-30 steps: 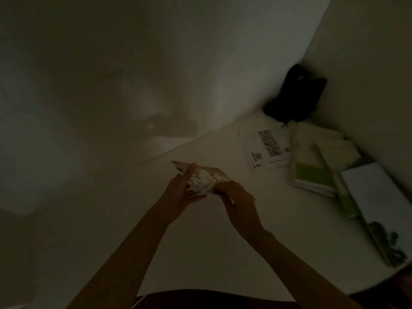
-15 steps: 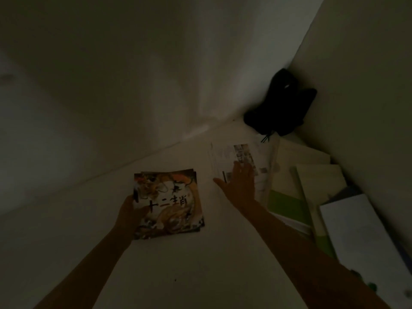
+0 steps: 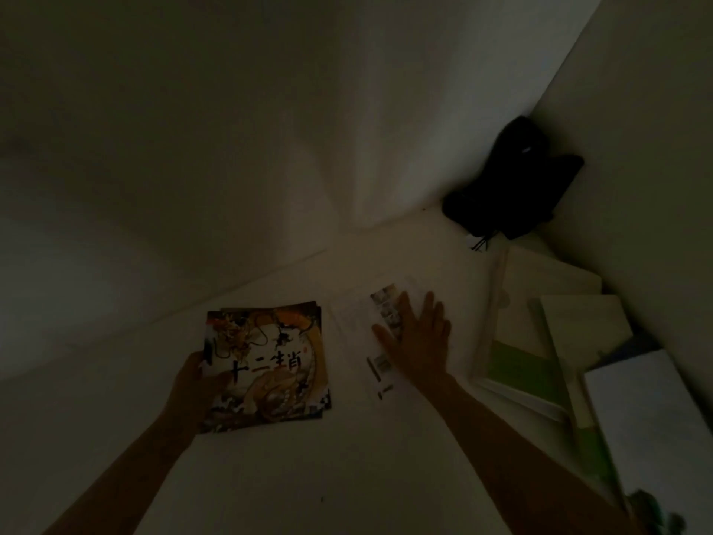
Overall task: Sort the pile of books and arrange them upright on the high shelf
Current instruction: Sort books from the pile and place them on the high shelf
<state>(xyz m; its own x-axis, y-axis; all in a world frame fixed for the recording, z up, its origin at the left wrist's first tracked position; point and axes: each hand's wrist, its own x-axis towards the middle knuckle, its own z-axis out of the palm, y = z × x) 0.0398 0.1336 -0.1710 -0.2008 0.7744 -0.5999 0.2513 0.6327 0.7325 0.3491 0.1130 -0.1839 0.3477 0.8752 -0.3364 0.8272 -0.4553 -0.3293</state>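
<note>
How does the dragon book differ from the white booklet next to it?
The dragon book has a colourful illustrated cover; the white booklet is mostly plain with small printed patches. The left hand grips the dragon book's edge; the right hand lies flat on the booklet. Both lie flat, not upright.

Dim light, but we catch gold and orange swirls with black characters on the dragon book [image 3: 270,364]. We see a white booklet [image 3: 366,341] with a strip of small pictures, cream books [image 3: 540,322] banded green, and a black bag [image 3: 513,183] against pale walls [image 3: 193,148].
</note>
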